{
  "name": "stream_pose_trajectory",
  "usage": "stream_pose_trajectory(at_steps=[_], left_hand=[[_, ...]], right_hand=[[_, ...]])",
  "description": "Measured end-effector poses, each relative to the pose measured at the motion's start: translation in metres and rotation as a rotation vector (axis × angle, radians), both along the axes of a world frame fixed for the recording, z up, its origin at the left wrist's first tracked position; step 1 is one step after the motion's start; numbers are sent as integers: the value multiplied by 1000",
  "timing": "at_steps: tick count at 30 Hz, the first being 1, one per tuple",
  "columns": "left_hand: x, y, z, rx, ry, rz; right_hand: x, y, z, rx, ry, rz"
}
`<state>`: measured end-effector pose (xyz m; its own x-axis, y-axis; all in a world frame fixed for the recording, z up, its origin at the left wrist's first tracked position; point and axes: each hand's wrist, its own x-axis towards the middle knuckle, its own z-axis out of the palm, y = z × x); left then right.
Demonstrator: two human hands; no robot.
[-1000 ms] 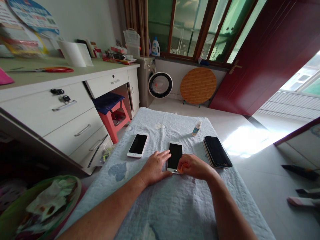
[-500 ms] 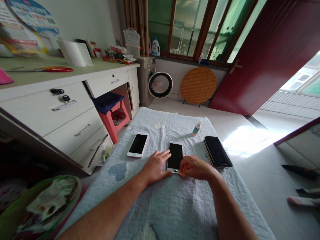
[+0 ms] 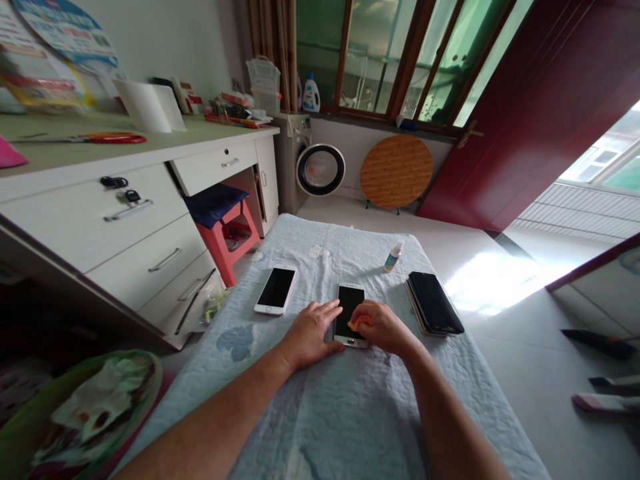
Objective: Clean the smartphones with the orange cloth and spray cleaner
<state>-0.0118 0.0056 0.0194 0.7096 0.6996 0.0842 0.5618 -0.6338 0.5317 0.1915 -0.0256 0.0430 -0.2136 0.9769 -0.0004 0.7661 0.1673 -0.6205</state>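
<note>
A white-framed phone (image 3: 349, 303) lies face up on the cloth-covered table (image 3: 320, 393). My left hand (image 3: 311, 333) rests along its left edge, fingers spread, fingertips on the screen and thumb by the lower edge. My right hand (image 3: 383, 327) is closed on an orange cloth (image 3: 359, 323), which touches the lower right of the screen. Another white phone (image 3: 277, 289) lies to the left, screen up. At the right is a stack of dark devices (image 3: 435, 303). Behind it stands a small spray bottle (image 3: 393, 257) with a white top.
To the left are a white desk (image 3: 130, 220) with drawers and a red stool (image 3: 227, 233). A bin (image 3: 155, 387) with waste sits at the lower left. Farther back are a washing machine (image 3: 291, 160) with its door open and a round wooden tabletop (image 3: 397, 171).
My right hand has moved up and left with the orange cloth, from the phone's lower right corner onto its screen. My left hand has stayed in place.
</note>
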Motion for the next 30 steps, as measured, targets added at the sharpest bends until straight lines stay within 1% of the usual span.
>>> stream_pose_trajectory(at_steps=[5, 7, 9, 11, 16, 18, 21, 26, 30], left_hand=[[0, 1, -3, 18, -12, 5], [0, 1, -3, 23, -13, 7], [0, 0, -1, 21, -9, 9], [0, 0, 0, 16, -5, 12], [0, 1, -2, 9, -52, 4], [-1, 1, -4, 4, -80, -2], [-1, 1, -5, 1, -100, -6], [-1, 1, -4, 11, -78, -2], [-1, 0, -1, 11, -64, -6]], right_hand=[[9, 7, -17, 140, -67, -204], [11, 9, -21, 171, -99, -257], [11, 10, -23, 187, -109, -271], [9, 9, -24, 199, -96, -242], [-2, 7, -20, 202, -9, -70], [-6, 5, -18, 192, 1, -23], [-13, 2, -16, 179, -8, 30], [-21, -3, -13, 167, -31, 92], [-26, -7, -6, 130, -43, 136]])
